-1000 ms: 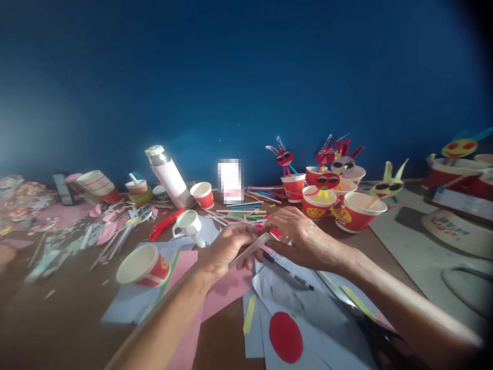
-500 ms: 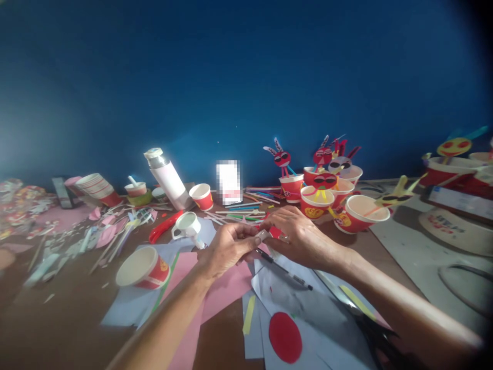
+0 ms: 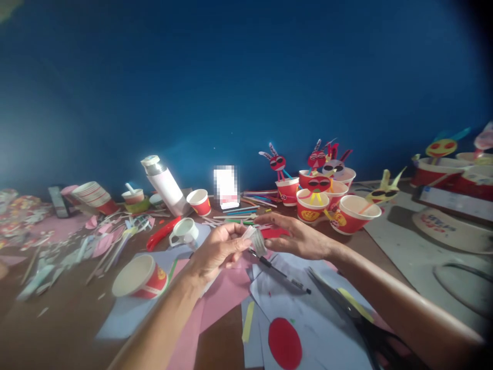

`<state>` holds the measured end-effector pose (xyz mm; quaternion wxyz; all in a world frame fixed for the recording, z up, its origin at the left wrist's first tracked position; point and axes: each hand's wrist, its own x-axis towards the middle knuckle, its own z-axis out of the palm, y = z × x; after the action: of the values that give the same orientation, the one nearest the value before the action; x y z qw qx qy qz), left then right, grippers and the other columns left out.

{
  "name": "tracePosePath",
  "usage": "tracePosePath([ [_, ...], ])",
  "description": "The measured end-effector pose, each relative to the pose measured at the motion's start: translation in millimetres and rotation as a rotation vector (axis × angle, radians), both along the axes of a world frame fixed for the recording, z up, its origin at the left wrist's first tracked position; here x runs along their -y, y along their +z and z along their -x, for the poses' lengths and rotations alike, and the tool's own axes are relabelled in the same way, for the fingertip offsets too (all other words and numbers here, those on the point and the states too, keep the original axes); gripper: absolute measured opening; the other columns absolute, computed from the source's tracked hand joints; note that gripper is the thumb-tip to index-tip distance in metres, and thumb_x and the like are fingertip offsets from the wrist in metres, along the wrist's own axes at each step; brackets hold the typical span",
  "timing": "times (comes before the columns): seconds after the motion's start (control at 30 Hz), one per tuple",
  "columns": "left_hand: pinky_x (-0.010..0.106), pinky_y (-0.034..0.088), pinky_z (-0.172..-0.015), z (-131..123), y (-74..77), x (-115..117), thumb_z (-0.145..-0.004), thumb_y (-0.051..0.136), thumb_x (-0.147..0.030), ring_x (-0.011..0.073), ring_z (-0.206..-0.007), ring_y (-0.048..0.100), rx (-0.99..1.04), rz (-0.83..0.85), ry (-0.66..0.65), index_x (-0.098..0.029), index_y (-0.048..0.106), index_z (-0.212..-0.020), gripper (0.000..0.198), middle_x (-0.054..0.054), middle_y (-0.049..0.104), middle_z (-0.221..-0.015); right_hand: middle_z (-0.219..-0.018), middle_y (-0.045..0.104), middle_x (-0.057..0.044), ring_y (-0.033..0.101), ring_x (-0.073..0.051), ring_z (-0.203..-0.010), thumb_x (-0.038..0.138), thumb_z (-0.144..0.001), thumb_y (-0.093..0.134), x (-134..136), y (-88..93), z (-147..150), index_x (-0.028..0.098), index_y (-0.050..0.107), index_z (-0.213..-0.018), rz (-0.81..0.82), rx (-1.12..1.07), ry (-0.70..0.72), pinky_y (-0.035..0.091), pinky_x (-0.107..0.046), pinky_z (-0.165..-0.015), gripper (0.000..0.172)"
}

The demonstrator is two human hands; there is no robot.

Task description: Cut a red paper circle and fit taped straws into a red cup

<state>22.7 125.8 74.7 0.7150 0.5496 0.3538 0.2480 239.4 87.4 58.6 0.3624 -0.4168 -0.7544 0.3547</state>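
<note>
My left hand [image 3: 217,251] pinches a small pale strip of paper [image 3: 256,239] between thumb and fingers, above pink paper [image 3: 221,290] and a black pen [image 3: 281,271]. Beside it my right hand [image 3: 298,236] is open, its fingers stretched flat toward the strip and touching or nearly touching it. A red paper piece [image 3: 274,232] lies just under the right fingers. Behind the hands stand red paper cups [image 3: 352,213] with paper character faces on sticks.
A red cup [image 3: 140,276] lies on its side at the left, near a white mug [image 3: 185,231], a red tool [image 3: 162,232] and a white flask [image 3: 165,185]. Scissors [image 3: 358,318] and a red circle [image 3: 285,343] lie on grey paper in front. Paper scraps cover the left.
My right hand has let go and opened flat. My left hand has kept the pale strip and turned it. The view has shifted slightly.
</note>
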Motion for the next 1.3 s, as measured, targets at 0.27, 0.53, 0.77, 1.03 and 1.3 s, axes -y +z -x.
tracePosePath([
  [0.27,0.013,0.022,-0.035,0,3.6,1,-0.069,0.069,-0.028,0.0013,-0.040,0.033,-0.007,-0.044,0.038,-0.017,0.054,-0.084,0.023,-0.008,0.045,-0.057,-0.124,0.055,-0.008,0.054,-0.023,-0.110,0.024,-0.082,0.058,4,-0.8,5,0.023,0.046,-0.125,-0.145,0.055,-0.064,0.048,-0.041,-0.089,0.045],
  [0.53,0.017,0.031,-0.042,0,4.9,3,-0.074,0.064,-0.026,0.0036,-0.048,0.041,-0.066,-0.189,0.035,-0.014,0.062,-0.091,0.021,-0.001,0.052,-0.071,-0.116,0.058,-0.008,0.061,-0.016,-0.088,0.020,-0.089,0.047,3,3.5,4,0.021,0.051,-0.123,-0.070,-0.111,-0.046,0.053,-0.028,-0.067,0.035],
  [0.77,0.019,0.037,-0.048,5,15.6,7,-0.076,0.063,-0.031,0.0089,-0.057,0.046,-0.246,-0.525,0.083,-0.017,0.067,-0.101,0.029,0.002,0.059,-0.074,-0.115,0.061,-0.008,0.061,-0.019,-0.097,0.036,-0.088,0.051,3,2.0,7,0.021,0.055,-0.119,-0.030,-0.174,-0.013,0.053,-0.032,-0.075,0.035],
  [1.03,0.019,0.038,-0.047,6,17.8,10,-0.081,0.056,-0.032,0.0100,-0.055,0.048,-0.309,-0.659,0.050,-0.019,0.066,-0.106,0.030,0.002,0.061,-0.071,-0.113,0.062,-0.007,0.061,-0.019,-0.098,0.016,-0.083,0.054,10,3.9,20,0.021,0.052,-0.119,-0.222,-0.015,-0.076,0.052,-0.035,-0.079,0.037],
  [1.3,0.019,0.041,-0.047,6,17.4,11,-0.084,0.053,-0.034,0.0087,-0.054,0.049,-0.314,-0.543,0.021,-0.018,0.057,-0.112,0.032,-0.002,0.055,-0.065,-0.099,0.067,-0.006,0.064,-0.018,-0.088,0.024,-0.082,0.058,8,-4.1,26,0.018,0.055,-0.111,-0.183,-0.024,-0.152,0.051,-0.029,-0.071,0.029],
])
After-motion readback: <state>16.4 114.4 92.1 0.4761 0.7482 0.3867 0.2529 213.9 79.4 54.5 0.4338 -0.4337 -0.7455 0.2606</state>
